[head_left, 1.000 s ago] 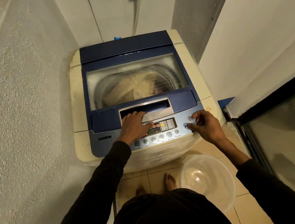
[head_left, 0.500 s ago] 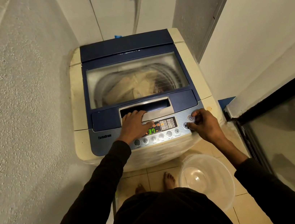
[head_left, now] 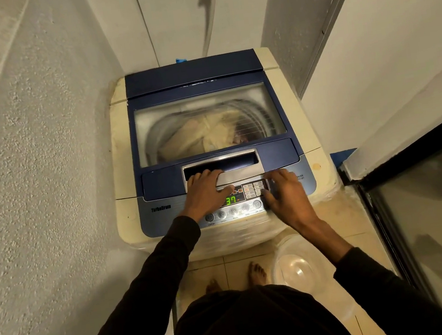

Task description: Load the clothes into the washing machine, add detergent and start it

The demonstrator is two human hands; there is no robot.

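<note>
Resting flat on the lid handle [head_left: 221, 167] at frame centre, the left hand [head_left: 206, 190] has fingers spread, probably to steady the washing machine [head_left: 120, 164]. The right hand [head_left: 286, 195] hovers over the control panel [head_left: 163, 212], fingers loosely spread near the buttons, display [head_left: 231, 200] reading 37. Clothes [head_left: 204, 135] lie inside under the closed lid.

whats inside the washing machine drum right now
Through the closed lid's window, cream-coloured clothes lie in the drum. Anything beneath them, water or detergent, cannot be seen.
</note>
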